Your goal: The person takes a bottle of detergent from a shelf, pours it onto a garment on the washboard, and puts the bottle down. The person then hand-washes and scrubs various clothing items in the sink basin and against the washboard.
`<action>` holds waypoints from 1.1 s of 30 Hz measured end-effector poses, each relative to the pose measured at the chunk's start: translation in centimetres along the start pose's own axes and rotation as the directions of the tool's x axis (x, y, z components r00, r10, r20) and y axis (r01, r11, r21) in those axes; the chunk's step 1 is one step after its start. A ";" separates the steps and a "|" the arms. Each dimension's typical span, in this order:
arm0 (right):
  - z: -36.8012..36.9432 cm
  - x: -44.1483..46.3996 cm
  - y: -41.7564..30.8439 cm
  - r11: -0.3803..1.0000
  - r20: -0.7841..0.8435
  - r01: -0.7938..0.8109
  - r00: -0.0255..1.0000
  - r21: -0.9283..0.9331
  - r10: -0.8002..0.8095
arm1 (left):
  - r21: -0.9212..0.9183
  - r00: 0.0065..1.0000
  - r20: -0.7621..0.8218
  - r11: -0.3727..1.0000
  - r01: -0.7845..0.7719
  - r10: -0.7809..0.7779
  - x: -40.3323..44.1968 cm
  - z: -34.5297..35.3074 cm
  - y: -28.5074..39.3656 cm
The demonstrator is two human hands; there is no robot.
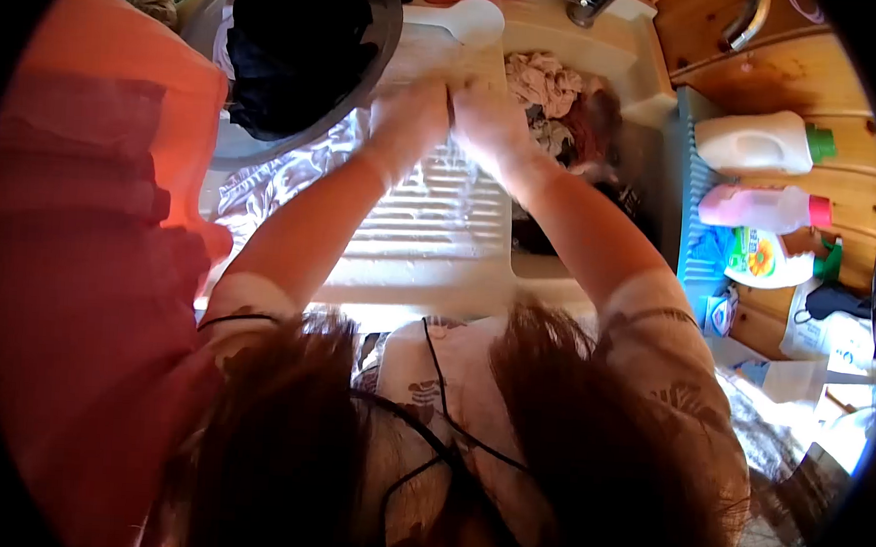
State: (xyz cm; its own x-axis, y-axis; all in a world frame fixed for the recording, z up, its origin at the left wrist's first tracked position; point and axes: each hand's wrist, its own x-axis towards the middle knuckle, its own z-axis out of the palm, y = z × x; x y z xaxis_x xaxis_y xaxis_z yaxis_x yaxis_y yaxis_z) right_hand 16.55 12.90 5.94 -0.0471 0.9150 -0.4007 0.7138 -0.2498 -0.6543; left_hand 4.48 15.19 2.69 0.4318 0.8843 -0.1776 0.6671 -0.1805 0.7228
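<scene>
My left hand and my right hand meet above the upper part of a white ribbed washboard. Both look closed, knuckles side by side; glare and blur hide the fingers, and whatever lies in them I cannot make out. Water glistens on the ridges below. Left of my left hand, a shiny pale lilac cloth lies partly on the board, under a grey basin heaped with black clothing. Just right of my right hand, pinkish laundry sits in the sink bowl.
A white object with a rounded end lies beyond my hands, near a faucet. On the right, a blue rack stands by a white bottle, a pink bottle and a spray bottle. Red-orange fabric hangs at left.
</scene>
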 end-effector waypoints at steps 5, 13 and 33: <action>1.2 -4.4 5.9 0.502 0.118 0.518 0.767 -0.692 -0.630 | 0.690 0.897 0.115 0.615 -0.381 0.427 -5.4 1.6 -1.8; 0.5 0.8 1.8 0.818 0.041 0.196 0.977 -0.541 -0.207 | 0.125 0.998 0.013 0.990 -0.061 0.060 0.3 1.6 -1.0; 1.4 -4.2 6.4 0.568 0.150 0.573 0.770 -0.591 -0.620 | 0.694 0.907 0.108 0.622 -0.363 0.408 -7.4 2.7 -1.9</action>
State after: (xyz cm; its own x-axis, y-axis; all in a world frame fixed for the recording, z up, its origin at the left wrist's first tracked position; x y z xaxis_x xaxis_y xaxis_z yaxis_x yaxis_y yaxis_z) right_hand 20.34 7.00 2.59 -0.5840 0.8117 0.0011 0.7914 0.5697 -0.2215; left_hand 1.67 7.87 0.84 0.7291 0.6816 0.0618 0.6797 -0.7317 0.0509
